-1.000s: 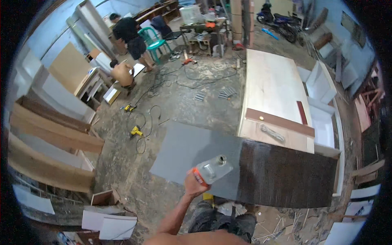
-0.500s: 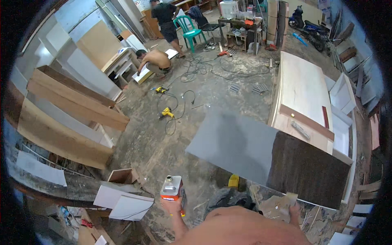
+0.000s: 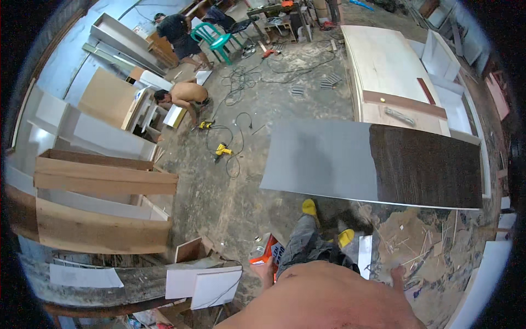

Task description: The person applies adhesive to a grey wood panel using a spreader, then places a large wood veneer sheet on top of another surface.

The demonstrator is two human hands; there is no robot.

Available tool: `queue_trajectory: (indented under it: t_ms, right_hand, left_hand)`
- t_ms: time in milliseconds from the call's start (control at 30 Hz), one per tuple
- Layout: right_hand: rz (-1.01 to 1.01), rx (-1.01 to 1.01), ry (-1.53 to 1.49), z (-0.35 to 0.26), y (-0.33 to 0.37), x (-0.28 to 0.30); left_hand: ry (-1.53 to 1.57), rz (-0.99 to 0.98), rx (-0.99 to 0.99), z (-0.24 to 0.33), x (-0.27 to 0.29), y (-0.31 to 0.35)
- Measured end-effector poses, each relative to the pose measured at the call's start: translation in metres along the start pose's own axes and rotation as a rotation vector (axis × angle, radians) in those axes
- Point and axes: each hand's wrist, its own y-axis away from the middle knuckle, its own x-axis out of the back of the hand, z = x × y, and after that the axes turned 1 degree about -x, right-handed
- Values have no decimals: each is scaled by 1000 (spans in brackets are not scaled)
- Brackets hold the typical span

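Plainly, the left hand [image 3: 265, 270] grips a boxy orange can [image 3: 268, 250] (right hand [image 3: 398, 272]: can't tell).

Floor [image 3: 213, 200]: grey, stained, littered. Lying directly on it: two yellow power tools [image 3: 222, 149], tangled dark cables [image 3: 239, 88], a red tool [image 3: 268, 53] farther back and grey slatted pieces [image 3: 330, 81]. Flat brown sheet material [image 3: 404, 230] noted at right. A green plastic chair [image 3: 217, 41] stands toward the rear.

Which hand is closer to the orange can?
Left. The left hand is gripping the orange can. The right hand is off to the can's right, across the body, not touching it.
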Motion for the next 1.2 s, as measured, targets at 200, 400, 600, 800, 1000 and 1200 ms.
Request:
queue_trajectory:
  t_ms: [200,400,600,800,1000,1200]
  right_hand:
    - [-228,-401,-365,-73,117,-1]
    - [-37,-405,-526,-196,58,41]
    - [269,-464,-398,-195,-10,122]
    - [486,-452,-460,-249,-53,186]
    - [38,-708,-528,-284,-12,182]
    - [-109,-664,-532,-279,26,133]
  left_hand:
    - [-383,37,53,57,6,-1]
    - [-373,13,11,71,25,-146]
    - [-477,-228,-141,121,-48,-196]
    - [-285,-249,-389,168,-81,-271]
    - [-621,-703,-541,266,-136,-274]
    - [-610,-831,-680,312,-206,-241]
